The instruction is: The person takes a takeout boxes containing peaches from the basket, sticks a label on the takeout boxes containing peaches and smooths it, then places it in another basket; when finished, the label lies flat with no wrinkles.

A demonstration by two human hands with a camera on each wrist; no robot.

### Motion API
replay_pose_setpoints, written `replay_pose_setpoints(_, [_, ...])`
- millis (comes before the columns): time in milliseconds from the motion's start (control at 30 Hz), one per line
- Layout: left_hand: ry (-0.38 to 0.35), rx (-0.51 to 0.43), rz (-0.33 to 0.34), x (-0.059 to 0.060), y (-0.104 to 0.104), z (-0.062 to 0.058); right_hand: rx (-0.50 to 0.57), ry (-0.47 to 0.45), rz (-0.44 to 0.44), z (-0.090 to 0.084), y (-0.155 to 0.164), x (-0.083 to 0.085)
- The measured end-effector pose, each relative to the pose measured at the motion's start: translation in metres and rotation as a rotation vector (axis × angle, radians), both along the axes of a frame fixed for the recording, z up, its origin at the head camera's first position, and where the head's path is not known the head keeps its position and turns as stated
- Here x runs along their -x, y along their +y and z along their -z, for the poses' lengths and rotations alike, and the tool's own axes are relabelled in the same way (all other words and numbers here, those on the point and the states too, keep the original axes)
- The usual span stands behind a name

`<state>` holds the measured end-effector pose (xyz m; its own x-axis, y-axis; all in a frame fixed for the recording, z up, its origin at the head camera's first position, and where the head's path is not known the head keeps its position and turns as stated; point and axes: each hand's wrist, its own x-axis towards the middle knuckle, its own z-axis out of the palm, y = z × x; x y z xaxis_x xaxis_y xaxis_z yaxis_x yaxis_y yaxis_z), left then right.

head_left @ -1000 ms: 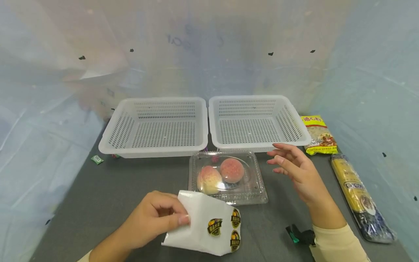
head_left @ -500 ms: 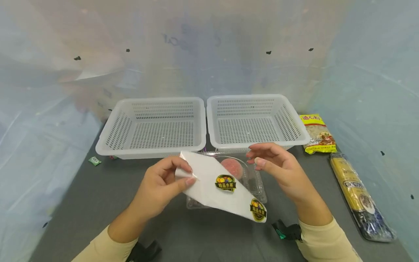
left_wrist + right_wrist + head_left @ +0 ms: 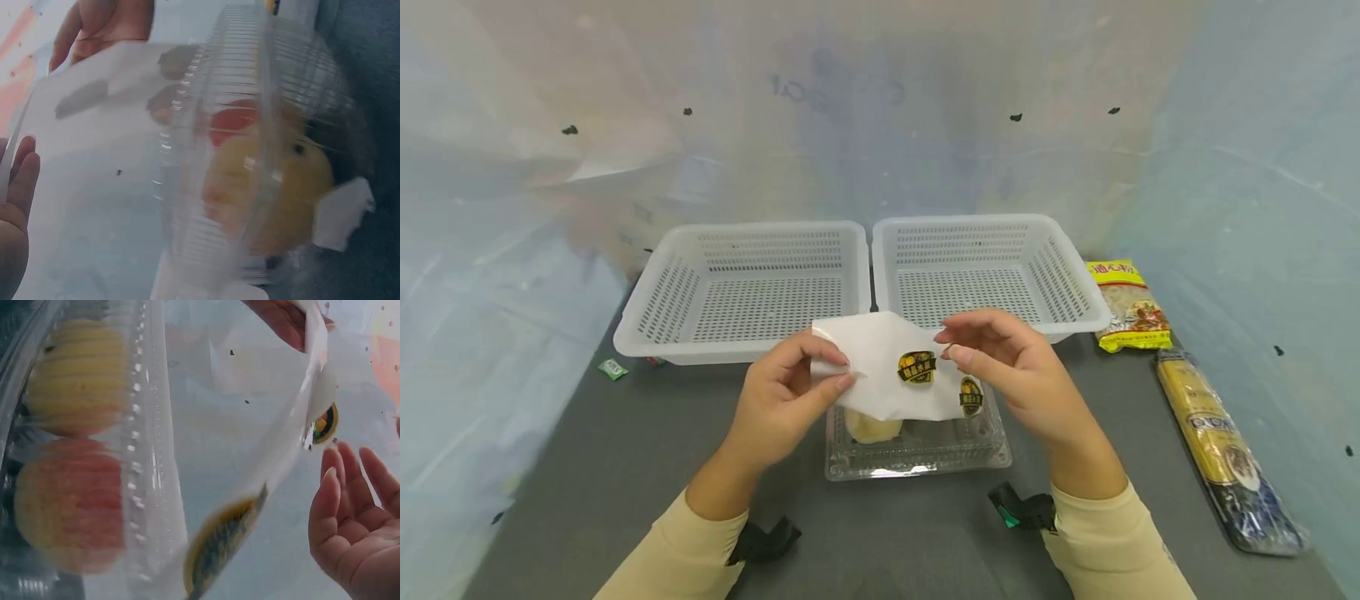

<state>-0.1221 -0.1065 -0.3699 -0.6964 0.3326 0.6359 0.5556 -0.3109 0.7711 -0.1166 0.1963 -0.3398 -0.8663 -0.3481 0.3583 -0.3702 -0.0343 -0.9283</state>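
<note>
My left hand (image 3: 782,400) pinches the left end of a white sticker sheet (image 3: 868,354) between thumb and fingers. Black-and-yellow oval fruit labels (image 3: 917,367) show on its right half. My right hand (image 3: 1011,371) is at the sheet's right end, fingers bent and apart; the right wrist view shows nothing between them. Beneath the sheet, a clear plastic clamshell box (image 3: 917,460) sits closed on the table. Two peaches are in it: a yellowish one (image 3: 78,378) and a redder one (image 3: 72,506). In the head view the sheet covers most of both.
Two white plastic baskets, left (image 3: 745,346) and right (image 3: 992,329), stand side by side behind the box. At right lie a yellow bag of macaroni (image 3: 1131,308) and a long wrapped noodle pack (image 3: 1228,450). A small green packet (image 3: 613,369) lies at far left.
My left hand has lifted the sticker sheet up and forward over the box, its label end swinging up. My right hand has moved left to the sheet's right end.
</note>
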Motion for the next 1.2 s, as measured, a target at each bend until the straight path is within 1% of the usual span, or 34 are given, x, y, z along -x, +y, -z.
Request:
replay_pose_setpoints(100, [0.002,-0.017,-0.040,0.002,0.001,0.004,-0.064,-0.014,0.032,0.006,-0.005,0.003])
replay_pose_setpoints(233, [0.000,-0.020,-0.100,0.005,0.000,0.006,-0.133,-0.048,0.050,0.013,-0.010,0.005])
replay_pose_setpoints(333, [0.006,-0.011,-0.135,0.005,0.000,0.006,-0.141,-0.057,0.056,0.016,-0.013,0.007])
replay_pose_setpoints(467, [0.018,0.012,-0.156,0.005,-0.002,0.006,-0.146,-0.056,0.081,0.021,-0.017,0.010])
replay_pose_setpoints(600, [0.014,0.023,-0.151,0.003,-0.002,0.007,-0.150,-0.070,0.096,0.023,-0.021,0.010])
replay_pose_setpoints(733, [0.000,0.022,-0.128,0.002,-0.001,0.007,-0.164,-0.069,0.119,0.026,-0.025,0.009])
replay_pose_setpoints(867, [0.000,0.016,-0.110,0.001,0.000,0.006,-0.178,-0.063,0.169,0.027,-0.026,0.009])
replay_pose_setpoints(1033, [-0.006,0.007,-0.097,0.001,0.001,0.005,-0.140,-0.070,0.180,0.029,-0.028,0.010])
replay_pose_setpoints(1200, [-0.006,0.002,-0.103,0.000,0.000,0.004,-0.092,-0.079,0.177,0.032,-0.030,0.011])
